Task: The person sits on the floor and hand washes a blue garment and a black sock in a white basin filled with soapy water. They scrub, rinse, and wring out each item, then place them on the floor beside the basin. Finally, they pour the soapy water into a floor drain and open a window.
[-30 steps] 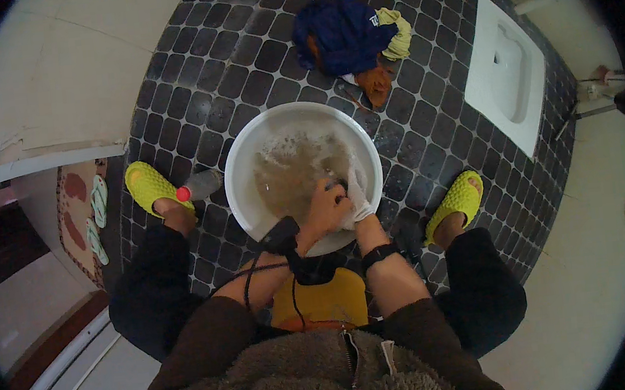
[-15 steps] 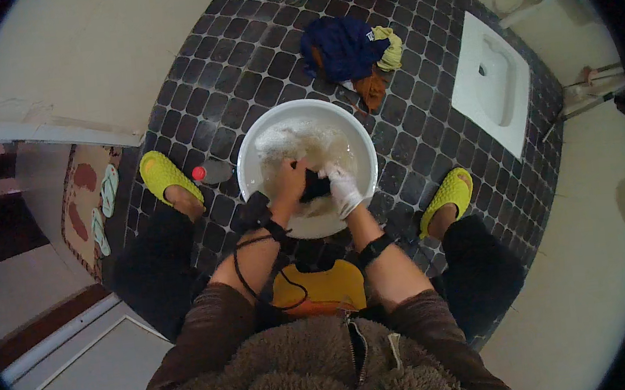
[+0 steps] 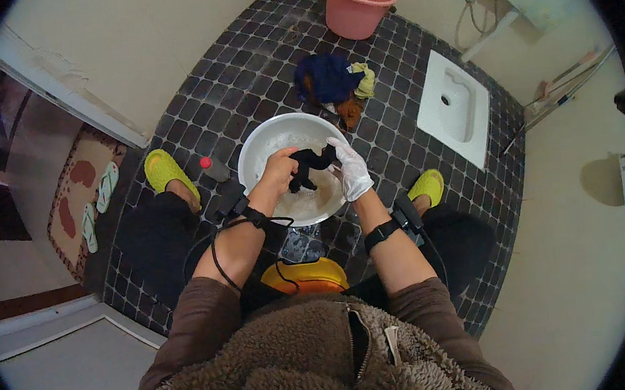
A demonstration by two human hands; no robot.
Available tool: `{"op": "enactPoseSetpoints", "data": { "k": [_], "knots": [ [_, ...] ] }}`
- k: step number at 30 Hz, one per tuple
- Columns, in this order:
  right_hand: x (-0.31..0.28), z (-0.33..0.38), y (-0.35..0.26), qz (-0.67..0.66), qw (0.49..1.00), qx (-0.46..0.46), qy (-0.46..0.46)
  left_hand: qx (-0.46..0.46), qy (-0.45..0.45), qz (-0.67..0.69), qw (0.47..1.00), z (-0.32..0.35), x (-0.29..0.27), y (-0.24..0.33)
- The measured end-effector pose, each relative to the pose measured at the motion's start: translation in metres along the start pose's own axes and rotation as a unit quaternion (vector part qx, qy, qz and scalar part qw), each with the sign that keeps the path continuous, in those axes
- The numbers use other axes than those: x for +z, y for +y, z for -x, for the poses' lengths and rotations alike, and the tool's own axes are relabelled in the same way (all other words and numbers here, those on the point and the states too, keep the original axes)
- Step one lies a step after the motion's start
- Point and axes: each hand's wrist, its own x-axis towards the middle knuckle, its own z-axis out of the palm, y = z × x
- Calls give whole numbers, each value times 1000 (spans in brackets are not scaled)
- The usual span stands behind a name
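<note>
Over the white basin (image 3: 241, 168), clock read from its centre, twelve pointing away from the wearer: black cloth (image 3: 308, 167) held between two hands, loose tail drooping toward six. Whether the tail meets the cloudy water (image 3: 323, 193), cannot tell.

Handling, by my judgement: keep both grips inside the rim so drips fall back; gather the tail before any rub or twist; grip firmest on the gloved side, where wet film probably slips.

Pose: left hand (image 3: 279, 171) bare, toward nine, fingers closed on the cloth's nearer end, wrist crossing the rim around eight. Right hand (image 3: 352, 168) white-gloved, at three, overlapping the rim in view, fingertips toward eleven, pinching the other end. Forearms converge from seven and five.

Surroundings: navy garment (image 3: 325, 78) at one, red-capped bottle (image 3: 215, 171) at nine.
</note>
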Motion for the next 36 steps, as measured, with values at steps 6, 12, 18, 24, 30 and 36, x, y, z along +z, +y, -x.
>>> {"op": "enactPoseSetpoints", "data": {
  "k": [6, 12, 18, 24, 30, 36],
  "knots": [
    [4, -5, 0, -140, 982, 89, 90, 68, -76, 11, 995, 25, 25, 15],
    [1, -44, 38, -259, 941, 184, 116, 282, 51, -360, 888, 22, 58, -22],
    [-32, -47, 45, -311, 948, 0, 59, 116, -61, 8, 991, -29, 9, -43],
    [-47, -34, 49, 52, 992, -67, 95, 331, -103, -270, 898, -59, -55, -64],
    [-17, -18, 88, 547, 819, -170, -17, 226, -207, 49, 951, -39, -27, -53],
    [-20, -28, 77, -3, 1000, 28, 9, 126, -103, 20, 986, -43, -42, -36]
  ]
}}
